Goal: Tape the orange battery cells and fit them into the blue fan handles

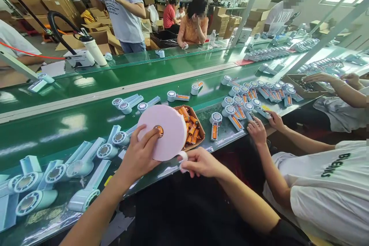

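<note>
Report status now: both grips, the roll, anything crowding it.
Left grip holding white roll, reaching to its centre hole. Right grip pinching the loose end. Box of orange parts close behind, partly hidden by the roll.

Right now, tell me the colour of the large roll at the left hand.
The large roll is pale pink, seen in the head view.

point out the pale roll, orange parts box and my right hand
Pale roll (170, 128), head view: flat face
Orange parts box (197, 145), head view: lower right rim
Right hand (203, 162), head view: back
</note>
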A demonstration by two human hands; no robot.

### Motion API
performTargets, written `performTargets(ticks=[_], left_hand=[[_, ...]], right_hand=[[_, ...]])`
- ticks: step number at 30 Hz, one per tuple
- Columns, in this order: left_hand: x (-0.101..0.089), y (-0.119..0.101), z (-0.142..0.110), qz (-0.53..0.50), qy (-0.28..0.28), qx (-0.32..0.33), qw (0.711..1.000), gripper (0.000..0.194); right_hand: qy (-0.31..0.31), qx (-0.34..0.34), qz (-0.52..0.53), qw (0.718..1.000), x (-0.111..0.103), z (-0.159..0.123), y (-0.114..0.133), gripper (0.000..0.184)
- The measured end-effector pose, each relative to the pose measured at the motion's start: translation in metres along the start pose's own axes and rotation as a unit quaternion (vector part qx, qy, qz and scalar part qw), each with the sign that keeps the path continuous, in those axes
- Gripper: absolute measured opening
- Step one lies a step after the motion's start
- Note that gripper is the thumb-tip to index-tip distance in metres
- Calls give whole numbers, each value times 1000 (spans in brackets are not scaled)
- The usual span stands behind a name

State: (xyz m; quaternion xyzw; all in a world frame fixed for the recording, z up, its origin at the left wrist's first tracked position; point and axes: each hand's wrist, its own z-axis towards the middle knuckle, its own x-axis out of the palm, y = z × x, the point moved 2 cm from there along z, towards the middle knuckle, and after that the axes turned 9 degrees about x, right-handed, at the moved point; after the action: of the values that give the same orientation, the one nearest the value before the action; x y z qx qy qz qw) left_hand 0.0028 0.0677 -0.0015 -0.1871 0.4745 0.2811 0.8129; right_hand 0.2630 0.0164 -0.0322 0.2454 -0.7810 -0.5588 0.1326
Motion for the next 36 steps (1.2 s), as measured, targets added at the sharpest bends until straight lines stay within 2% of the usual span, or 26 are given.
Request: performTargets(ticks=[1,3,4,5,6,8,10,11,13,16,18,20,22,24,25,32,36], left_hand=[[-3,1,-8,10,-28,-22,999,76],[-5,5,-25,23,-72,-83,994,80],[-5,6,-33,26,-88,-116,989,83],[-4,6,-40,28,-98,-142,985,85],[-2,4,-45,29,-105,-158,981,86],[3,-4,-50,25,-107,-158,981,87],[8,-15,-50,13,-104,-138,985,86],[11,-19,-49,7,-103,-131,986,86],[14,-26,-48,-2,-96,-126,987,86],[17,-28,-51,-13,-85,-136,987,86],[19,-27,-55,-20,-73,-146,986,86],[21,-25,-59,-22,-64,-153,986,87],[24,-24,-62,-20,-57,-158,986,86],[26,-22,-64,-17,-49,-161,986,84],[27,-21,-64,-15,-44,-162,986,84],[27,-21,-62,21,-13,-140,990,83],[20,-25,-58,56,-10,-102,993,79]], right_hand=[[57,-10,-28,998,12,0,4,36],[162,-46,-120,978,28,0,10,39],[190,-65,-170,965,30,3,12,37],[184,-81,-214,956,27,7,14,31],[143,-94,-244,955,19,15,16,24],[-8,-117,-288,950,-3,34,21,20],[-136,-133,-347,918,-27,53,26,26],[-167,-138,-386,897,-37,62,28,31],[-176,-146,-442,868,-51,76,29,39],[-141,-158,-410,887,-63,86,26,27],[-146,-163,-374,901,-67,87,24,16],[-189,-157,-279,928,-70,87,23,31],[-233,-148,-108,955,-71,85,23,46],[-248,-134,41,958,-69,82,25,54],[-243,-127,70,959,-67,80,27,55],[-123,-134,24,983,-48,46,53,44],[-159,-100,-39,981,-46,33,61,42]])
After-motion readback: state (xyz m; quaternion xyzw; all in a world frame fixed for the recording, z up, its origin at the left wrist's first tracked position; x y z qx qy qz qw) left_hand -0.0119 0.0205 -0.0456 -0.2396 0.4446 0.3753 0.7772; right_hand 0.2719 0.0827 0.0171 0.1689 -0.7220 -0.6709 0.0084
